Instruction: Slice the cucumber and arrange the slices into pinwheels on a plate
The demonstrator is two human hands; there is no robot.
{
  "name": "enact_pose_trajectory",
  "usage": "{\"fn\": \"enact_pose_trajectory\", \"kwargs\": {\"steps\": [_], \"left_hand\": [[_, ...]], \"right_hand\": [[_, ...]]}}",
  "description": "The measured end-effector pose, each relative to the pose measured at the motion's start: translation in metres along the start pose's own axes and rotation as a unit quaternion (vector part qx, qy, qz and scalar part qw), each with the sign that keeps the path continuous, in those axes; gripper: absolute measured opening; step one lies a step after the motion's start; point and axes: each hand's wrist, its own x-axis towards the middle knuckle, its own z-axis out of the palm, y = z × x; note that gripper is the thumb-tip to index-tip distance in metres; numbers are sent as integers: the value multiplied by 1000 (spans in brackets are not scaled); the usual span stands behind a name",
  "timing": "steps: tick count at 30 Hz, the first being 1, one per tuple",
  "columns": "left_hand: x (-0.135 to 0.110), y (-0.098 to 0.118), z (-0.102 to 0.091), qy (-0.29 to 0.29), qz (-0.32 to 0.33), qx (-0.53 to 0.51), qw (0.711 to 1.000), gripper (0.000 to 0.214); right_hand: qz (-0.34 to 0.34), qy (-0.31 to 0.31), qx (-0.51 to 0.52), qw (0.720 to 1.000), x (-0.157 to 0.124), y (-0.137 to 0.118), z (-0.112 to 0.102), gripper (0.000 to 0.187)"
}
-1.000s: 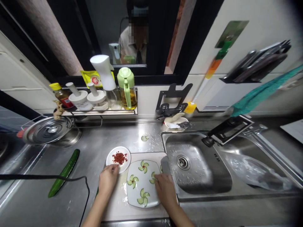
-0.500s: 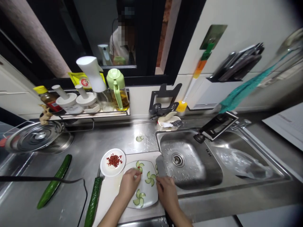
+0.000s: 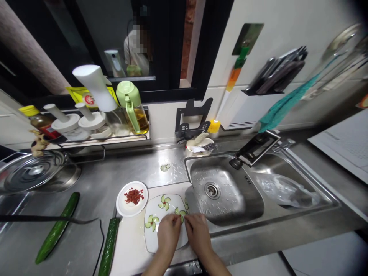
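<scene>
A white squarish plate [image 3: 147, 239] holds cucumber slices fanned into pinwheel shapes. The upper pinwheel [image 3: 165, 203] has a small red piece at its middle; another pinwheel [image 3: 151, 222] lies to the left. My left hand [image 3: 169, 234] is over the plate, fingers bent into a pinch at a right-hand pinwheel [image 3: 180, 211]. Close beside it my right hand [image 3: 198, 234] is closed too, fingertips at the plate's right edge. A red speck shows between both sets of fingertips; which hand holds it, I cannot tell. Red dried bits [image 3: 134, 196] fill a small white dish [image 3: 119, 203].
The plate rests on a white cutting board [image 3: 126, 245]. Whole cucumbers lie left: one [image 3: 59, 228] on the steel counter, one [image 3: 108, 247] beside the board. A wet sink [image 3: 232, 195] is at right. Behind stand an oil bottle [image 3: 132, 109] and seasoning jars [image 3: 94, 124].
My left hand has moved from the upper pinwheel down and right, close to my right hand. The plate appears turned, and its pinwheels sit differently. The whole view has shifted slightly.
</scene>
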Motion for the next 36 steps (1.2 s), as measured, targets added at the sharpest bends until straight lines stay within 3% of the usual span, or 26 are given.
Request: {"fn": "enact_pose_trajectory", "kwargs": {"steps": [18, 36], "left_hand": [[1, -7, 10, -3, -1, 49, 999, 27], [0, -7, 6, -6, 9, 50, 999, 25]], "right_hand": [[1, -49, -34, 998, 5, -9, 2, 28], [-16, -36, -31, 999, 5, -4, 4, 26]]}}
